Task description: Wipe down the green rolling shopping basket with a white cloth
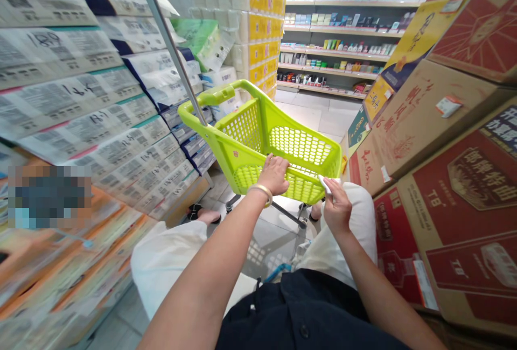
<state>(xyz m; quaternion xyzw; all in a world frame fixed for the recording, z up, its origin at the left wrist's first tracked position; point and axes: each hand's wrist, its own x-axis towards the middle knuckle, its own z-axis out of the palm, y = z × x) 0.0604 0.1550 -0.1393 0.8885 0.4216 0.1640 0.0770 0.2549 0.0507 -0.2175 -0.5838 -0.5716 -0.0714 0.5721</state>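
At centre, the left hand (277,173) grips the green basket (221,151). Right of centre, the right hand (339,205) pinches a white cloth (325,183).

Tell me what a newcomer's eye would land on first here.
First, the bright lime-green basket cart in the middle, with the left hand on its near rim and the right hand pinching a white cloth or tissue at that rim's right end. Next, the large red printed cartons along the right side. Then the tall yellow-and-white stack beyond the cart, left of the stocked shelves.
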